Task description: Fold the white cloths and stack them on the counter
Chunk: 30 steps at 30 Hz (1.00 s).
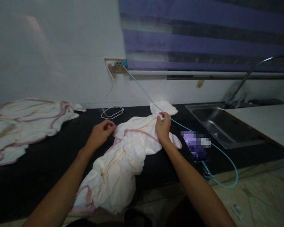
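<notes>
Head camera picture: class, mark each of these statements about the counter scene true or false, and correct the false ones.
1. Both hands grip the cream cloth with pink edging. True: the left hand and the right hand each pinch its far edge.
2. The phone lies left of the cloth. False: it lies to the right, beside the right hand.
3. A turquoise cable runs from the wall socket towards the phone. True.
4. The sink is on the left. False: it is on the right.
5. A second cloth pile lies on the left of the black counter. True.
</notes>
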### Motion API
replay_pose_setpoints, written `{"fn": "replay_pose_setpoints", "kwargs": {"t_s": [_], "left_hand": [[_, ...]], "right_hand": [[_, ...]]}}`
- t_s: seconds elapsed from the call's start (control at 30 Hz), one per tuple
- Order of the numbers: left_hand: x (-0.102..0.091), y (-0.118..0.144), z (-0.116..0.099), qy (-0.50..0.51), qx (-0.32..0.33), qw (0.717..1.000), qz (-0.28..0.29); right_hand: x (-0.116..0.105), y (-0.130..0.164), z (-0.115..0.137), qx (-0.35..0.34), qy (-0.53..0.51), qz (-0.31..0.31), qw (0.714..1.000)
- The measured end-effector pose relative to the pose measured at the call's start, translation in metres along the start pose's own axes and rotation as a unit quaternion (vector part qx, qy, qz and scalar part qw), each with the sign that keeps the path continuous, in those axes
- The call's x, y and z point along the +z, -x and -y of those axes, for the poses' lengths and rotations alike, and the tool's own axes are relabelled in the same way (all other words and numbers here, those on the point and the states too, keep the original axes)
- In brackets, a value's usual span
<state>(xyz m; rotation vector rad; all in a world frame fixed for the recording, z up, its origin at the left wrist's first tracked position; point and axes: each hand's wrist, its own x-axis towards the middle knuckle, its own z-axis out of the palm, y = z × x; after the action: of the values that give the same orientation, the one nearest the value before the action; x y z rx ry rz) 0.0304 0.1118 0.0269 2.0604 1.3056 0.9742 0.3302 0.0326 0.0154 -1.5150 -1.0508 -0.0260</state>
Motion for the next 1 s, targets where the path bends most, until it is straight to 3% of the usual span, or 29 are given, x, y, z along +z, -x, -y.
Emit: {"fn": "replay_pose_setpoints", "kwargs": {"t_s": [0.1, 0.2, 0.3, 0.37, 0.43, 0.5, 0.6, 0.67, 0.8, 0.9, 1.0], "left_hand": [[0.003, 0.006, -0.011, -0.108, -0.009, 0.990, 0.094], [0.007, 0.020, -0.029, -0.153, 0.006, 0.984, 0.090], [0.015, 0.049, -0.049, -0.148, 0.093, 0.977, 0.122], [0.021, 0.073, -0.060, -0.140, 0.176, 0.954, 0.200], [0.025, 0.095, -0.066, -0.140, 0.217, 0.926, 0.275], [0.023, 0.109, -0.066, -0.152, 0.192, 0.914, 0.324], [0.013, 0.110, -0.058, -0.160, 0.093, 0.911, 0.368], [0.008, 0.098, -0.050, -0.161, 0.049, 0.918, 0.358], [0.009, 0.065, -0.045, -0.256, 0.010, 0.937, 0.237], [0.021, 0.045, -0.053, -0.351, -0.051, 0.915, 0.190], [0.038, 0.035, -0.064, -0.382, -0.078, 0.903, 0.181]], "right_hand": [[-0.002, 0.004, 0.006, -0.051, 0.047, -0.007, 0.998], [-0.002, 0.007, 0.011, -0.124, 0.049, 0.032, 0.991], [0.004, 0.009, 0.008, -0.180, 0.016, 0.176, 0.968], [0.009, 0.012, 0.003, -0.186, 0.020, 0.278, 0.942], [0.012, 0.015, -0.001, -0.169, 0.035, 0.334, 0.927], [0.013, 0.017, -0.003, -0.137, 0.036, 0.342, 0.929], [0.010, 0.018, -0.002, -0.081, 0.031, 0.330, 0.940], [0.008, 0.016, 0.000, -0.054, 0.045, 0.347, 0.935], [0.002, 0.012, 0.007, -0.036, 0.053, 0.435, 0.898], [-0.003, 0.010, 0.013, -0.038, 0.017, 0.516, 0.856], [-0.009, 0.012, 0.021, -0.030, -0.059, 0.589, 0.805]]}}
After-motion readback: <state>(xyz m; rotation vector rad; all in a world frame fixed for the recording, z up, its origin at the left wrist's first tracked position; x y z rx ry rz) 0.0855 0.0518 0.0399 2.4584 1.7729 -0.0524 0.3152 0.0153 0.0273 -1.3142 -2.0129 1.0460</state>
